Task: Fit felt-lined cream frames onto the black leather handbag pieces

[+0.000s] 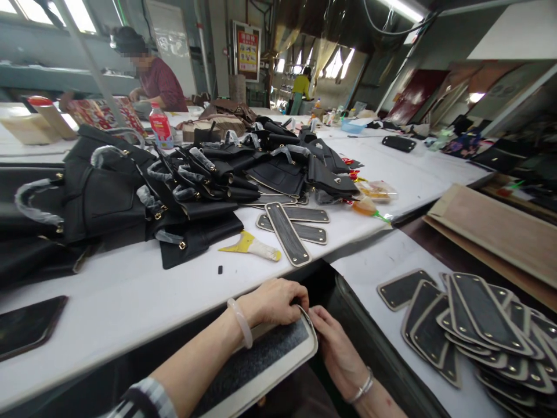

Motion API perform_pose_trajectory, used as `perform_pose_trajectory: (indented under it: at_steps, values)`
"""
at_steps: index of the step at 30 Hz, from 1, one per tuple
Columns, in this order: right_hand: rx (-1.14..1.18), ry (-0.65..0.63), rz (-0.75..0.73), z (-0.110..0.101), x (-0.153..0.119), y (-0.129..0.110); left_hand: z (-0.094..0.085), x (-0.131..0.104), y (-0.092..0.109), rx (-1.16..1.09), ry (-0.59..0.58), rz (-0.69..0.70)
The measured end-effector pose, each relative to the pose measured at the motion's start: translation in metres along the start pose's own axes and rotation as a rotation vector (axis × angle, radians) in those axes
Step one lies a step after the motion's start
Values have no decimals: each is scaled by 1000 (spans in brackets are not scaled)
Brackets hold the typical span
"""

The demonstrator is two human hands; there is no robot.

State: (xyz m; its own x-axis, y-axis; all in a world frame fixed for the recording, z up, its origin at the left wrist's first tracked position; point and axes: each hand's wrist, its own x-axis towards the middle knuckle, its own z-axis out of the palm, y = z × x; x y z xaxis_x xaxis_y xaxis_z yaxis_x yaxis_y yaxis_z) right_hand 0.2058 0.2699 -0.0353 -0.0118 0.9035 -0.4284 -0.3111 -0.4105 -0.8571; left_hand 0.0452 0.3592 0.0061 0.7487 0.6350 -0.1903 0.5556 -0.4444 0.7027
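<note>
Lower centre: dark rectangular panel with cream rounded border (278,354), lower-left end cut off by the frame; left hand (281,302), fingers curled, pinching its upper edge; right hand (337,348), fingers bent at its corner, fingertip contact hard to make out

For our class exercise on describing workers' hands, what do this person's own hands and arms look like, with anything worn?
The left hand is ungloved, with a pale, rounded bangle and a black, grey and white checked sleeve. The right hand, also ungloved, has a silver-coloured bracelet.
</note>
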Motion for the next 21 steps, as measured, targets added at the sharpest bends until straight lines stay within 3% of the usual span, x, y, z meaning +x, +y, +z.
perform_pose_trajectory:
  at_steps: [5,9,11,16,21]
  values:
    - [219,-30,136,17,0,17,3,-2,-4,-15,20,-35]
    - [241,-113,148,13,-2,19,5,-5,-3,-48,41,-51]
    - [140,-144,69,8,-2,17,6,-5,0,-67,54,-63]
    - [-373,-206,-176,0,4,10,2,-2,-6,-195,25,-97]
    - [-609,-196,-218,-1,14,5,-17,-15,-21,-425,-39,-104]
